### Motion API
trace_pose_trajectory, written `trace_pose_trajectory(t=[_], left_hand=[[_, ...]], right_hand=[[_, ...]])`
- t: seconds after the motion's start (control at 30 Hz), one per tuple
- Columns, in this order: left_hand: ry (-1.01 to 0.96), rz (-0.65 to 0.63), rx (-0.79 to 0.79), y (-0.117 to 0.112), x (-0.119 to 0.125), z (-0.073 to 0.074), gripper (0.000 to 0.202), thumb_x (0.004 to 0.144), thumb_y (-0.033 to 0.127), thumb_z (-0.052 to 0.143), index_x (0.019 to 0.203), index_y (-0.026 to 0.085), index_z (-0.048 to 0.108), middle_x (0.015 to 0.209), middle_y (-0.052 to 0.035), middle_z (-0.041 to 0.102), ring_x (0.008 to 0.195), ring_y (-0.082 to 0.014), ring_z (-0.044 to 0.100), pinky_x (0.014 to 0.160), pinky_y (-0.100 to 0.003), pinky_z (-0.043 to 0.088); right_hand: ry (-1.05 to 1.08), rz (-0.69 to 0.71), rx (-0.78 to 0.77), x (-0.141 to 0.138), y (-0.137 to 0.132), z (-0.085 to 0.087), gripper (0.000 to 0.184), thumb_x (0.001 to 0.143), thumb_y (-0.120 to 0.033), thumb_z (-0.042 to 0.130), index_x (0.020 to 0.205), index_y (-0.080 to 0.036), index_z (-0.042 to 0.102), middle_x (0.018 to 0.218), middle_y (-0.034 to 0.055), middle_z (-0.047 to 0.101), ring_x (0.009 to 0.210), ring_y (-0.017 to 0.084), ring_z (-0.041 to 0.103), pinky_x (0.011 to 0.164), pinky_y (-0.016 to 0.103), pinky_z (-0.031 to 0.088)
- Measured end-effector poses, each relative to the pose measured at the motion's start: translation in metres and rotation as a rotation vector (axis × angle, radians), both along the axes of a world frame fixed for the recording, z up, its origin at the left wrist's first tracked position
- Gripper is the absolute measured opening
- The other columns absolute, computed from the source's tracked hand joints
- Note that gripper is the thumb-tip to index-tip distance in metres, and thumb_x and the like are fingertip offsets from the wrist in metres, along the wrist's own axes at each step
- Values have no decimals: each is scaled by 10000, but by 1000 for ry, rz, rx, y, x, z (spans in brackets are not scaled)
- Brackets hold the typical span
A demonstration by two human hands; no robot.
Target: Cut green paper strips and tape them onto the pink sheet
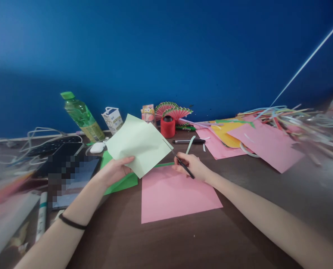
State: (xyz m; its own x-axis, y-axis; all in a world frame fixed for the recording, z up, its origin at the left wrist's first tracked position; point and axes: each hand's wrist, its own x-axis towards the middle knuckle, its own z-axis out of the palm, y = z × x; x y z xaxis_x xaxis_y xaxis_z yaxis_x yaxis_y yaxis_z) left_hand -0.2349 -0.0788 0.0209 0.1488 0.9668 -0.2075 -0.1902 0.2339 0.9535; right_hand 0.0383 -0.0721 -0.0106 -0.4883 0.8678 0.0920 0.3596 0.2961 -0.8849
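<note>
My left hand (116,170) pinches the lower edge of a pale green sheet of paper (138,144) and holds it up above the table. My right hand (191,165) is closed round a pair of dark scissors (180,161) whose blades meet the sheet's right edge. A thin strip of pale green paper (190,145) lies just behind that hand. Under both hands a pink sheet (174,194) lies flat on the brown table (239,231). A darker green sheet (121,181) lies beneath my left hand.
At the left are a tablet (71,179), a keyboard (54,144), cables, a white mouse (97,148) and a green bottle (82,116). Behind stand a small carton (112,119), a red roll (168,127), paper fans (172,110) and a black marker (189,141). Pink and yellow sheets with coloured strips (281,119) cover the right.
</note>
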Motion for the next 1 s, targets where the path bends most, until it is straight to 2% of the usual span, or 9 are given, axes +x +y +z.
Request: trace_pose_trajectory(t=[0.23,0.5,1.0], left_hand=[[-18,5,0,0,1,1,601,680,152,650,1249,245,481,1176,-65,612,1024,-258,594,686,-277,571],[1,15,-2,1,-1,-1,547,678,164,653,1202,245,519,1210,-50,591,1077,-266,563,696,-275,573],[-11,32,10,0,1,1,646,676,170,660,1280,258,447,1219,-60,584,1142,-290,508,707,-280,576]], right_hand=[[57,19,-66,-1,0,3,274,717,-392,621,716,-189,437,556,-76,374,484,60,376,440,184,312],[91,29,-77,-1,0,4,282,706,-382,638,704,-185,436,576,-74,372,490,56,371,447,186,309],[101,30,-80,-2,-1,7,328,689,-430,647,688,-182,433,550,-83,334,465,52,347,425,190,306]])
